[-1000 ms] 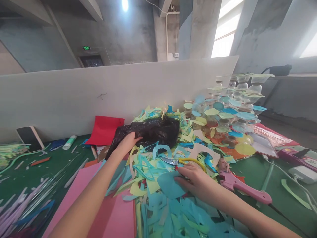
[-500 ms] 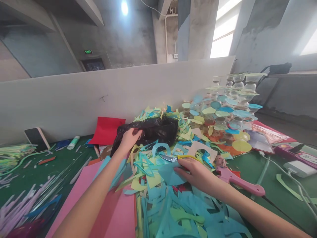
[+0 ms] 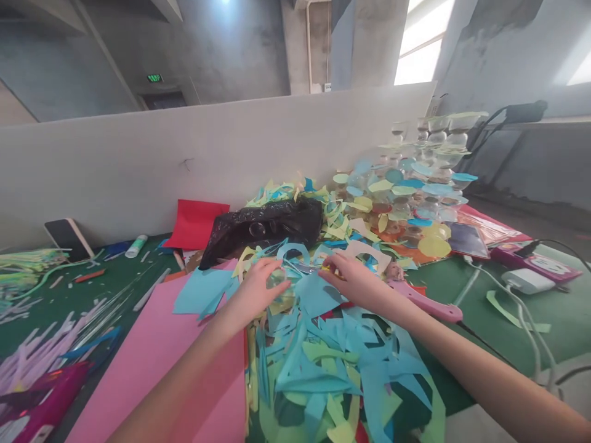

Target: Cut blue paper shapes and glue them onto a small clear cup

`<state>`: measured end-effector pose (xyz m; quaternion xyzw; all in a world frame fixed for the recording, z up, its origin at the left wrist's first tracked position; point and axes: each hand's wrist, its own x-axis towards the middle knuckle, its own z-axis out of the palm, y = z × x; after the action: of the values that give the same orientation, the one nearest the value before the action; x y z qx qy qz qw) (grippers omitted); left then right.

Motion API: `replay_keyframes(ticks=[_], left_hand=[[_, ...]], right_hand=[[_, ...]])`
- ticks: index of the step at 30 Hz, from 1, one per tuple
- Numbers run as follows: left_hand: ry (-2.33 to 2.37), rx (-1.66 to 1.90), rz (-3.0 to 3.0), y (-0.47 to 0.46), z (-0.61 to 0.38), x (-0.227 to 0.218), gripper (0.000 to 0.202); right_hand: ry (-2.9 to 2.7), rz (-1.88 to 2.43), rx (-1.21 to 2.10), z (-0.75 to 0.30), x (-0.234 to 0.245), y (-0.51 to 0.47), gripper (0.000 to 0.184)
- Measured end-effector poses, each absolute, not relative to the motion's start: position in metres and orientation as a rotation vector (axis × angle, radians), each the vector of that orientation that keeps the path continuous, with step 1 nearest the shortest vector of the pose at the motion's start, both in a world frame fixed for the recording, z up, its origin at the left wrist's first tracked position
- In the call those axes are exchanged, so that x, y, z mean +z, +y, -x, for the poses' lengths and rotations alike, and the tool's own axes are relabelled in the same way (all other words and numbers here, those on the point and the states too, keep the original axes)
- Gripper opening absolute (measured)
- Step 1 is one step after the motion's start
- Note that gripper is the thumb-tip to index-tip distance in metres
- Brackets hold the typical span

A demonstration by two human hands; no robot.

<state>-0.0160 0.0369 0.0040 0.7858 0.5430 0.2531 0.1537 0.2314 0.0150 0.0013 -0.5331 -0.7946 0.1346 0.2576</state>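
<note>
My left hand [image 3: 258, 286] is curled round a small clear plastic cup [image 3: 277, 278], partly hidden by the fingers, above the paper scraps. Just beyond it lies the black plastic bag [image 3: 231, 231], its mouth open, with clear rounded pieces inside. My right hand [image 3: 353, 280] is closed on a pair of scissors [image 3: 305, 269]; their yellow handles are mostly covered by the fingers and the metal blades point left. A blue paper piece [image 3: 316, 294] lies below the blades, close to my right fingertips. Cut blue and green paper scraps [image 3: 318, 369] are heaped in front of both hands.
Pink paper sheets [image 3: 184, 369] lie at the left. A pink glue gun [image 3: 429, 301] and a white charger [image 3: 529, 278] with cables are on the right. Behind them stand stacked clear cups with paper discs [image 3: 415, 184]. A phone [image 3: 69, 239] leans against the white board [image 3: 115, 160].
My left hand has come out of the black bag toward me and now holds a clear cup. My right hand keeps the scissors. The view has tipped down a little.
</note>
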Motion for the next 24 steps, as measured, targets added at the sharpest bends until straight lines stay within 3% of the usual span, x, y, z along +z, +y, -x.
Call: replay_keyframes(ticks=[4, 11, 18, 24], left_hand=[[1.611, 0.737, -2.158, 0.031, 0.016, -0.001, 0.054], [1.582, 0.730, -2.290, 0.027, 0.017, -0.010, 0.037], [1.583, 0.838, -2.267, 0.027, 0.016, -0.009, 0.047], [1.543, 0.970, -2.229, 0.031, 0.015, -0.013, 0.045]], right_hand=[[-2.223, 1.561, -0.017, -0.242, -0.003, 0.021, 0.028], [-2.398, 1.652, -0.197, -0.248, -0.011, 0.025, 0.023], [-2.100, 1.791, -0.354, -0.278, 0.010, 0.000, 0.031], [-2.040, 1.919, -0.584, -0.329, -0.018, -0.065, 0.036]])
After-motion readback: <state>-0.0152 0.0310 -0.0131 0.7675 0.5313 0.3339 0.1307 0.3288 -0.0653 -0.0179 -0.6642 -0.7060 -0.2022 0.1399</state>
